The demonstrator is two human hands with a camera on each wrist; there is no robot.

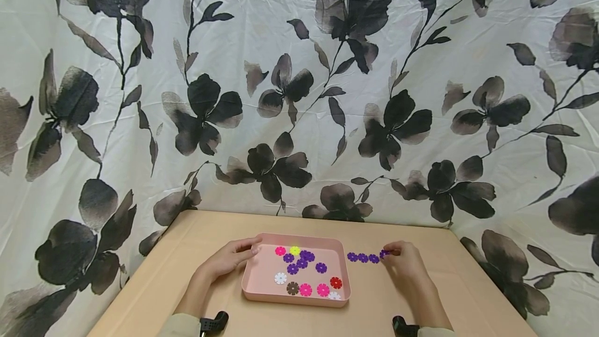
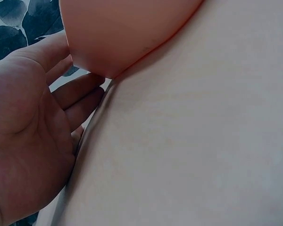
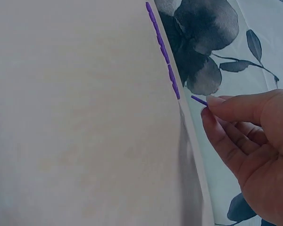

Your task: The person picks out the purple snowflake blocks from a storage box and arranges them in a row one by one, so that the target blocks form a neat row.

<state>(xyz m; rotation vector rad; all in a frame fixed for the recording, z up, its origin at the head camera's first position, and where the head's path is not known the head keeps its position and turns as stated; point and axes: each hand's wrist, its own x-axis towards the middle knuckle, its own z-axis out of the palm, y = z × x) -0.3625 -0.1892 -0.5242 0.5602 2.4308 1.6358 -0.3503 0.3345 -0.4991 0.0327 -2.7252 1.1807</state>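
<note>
My left hand [image 1: 228, 259] holds the pink tray [image 1: 260, 281] by its left side, near the far corner. In the left wrist view, the thumb goes behind the tray wall [image 2: 127, 33] and other fingers touch its lower corner. Inside the tray lie loose flower-shaped discs: several purple ones [image 1: 302, 263], pink, white and red ones, a yellow one [image 1: 295, 250] and a brown one [image 1: 292, 288]. Between thumb and fingertips my right hand [image 1: 408, 263] pinches a purple flower disc [image 3: 198, 100], seen edge-on, just beyond the right end of a row of purple flower discs [image 1: 363, 258].
The light tan tabletop [image 1: 290, 321] carries the tray and, right of it, the purple row. Behind the table hangs a white cloth [image 1: 299, 134] with dark flower prints. Black straps with small devices [image 1: 215, 322] sit on both wrists.
</note>
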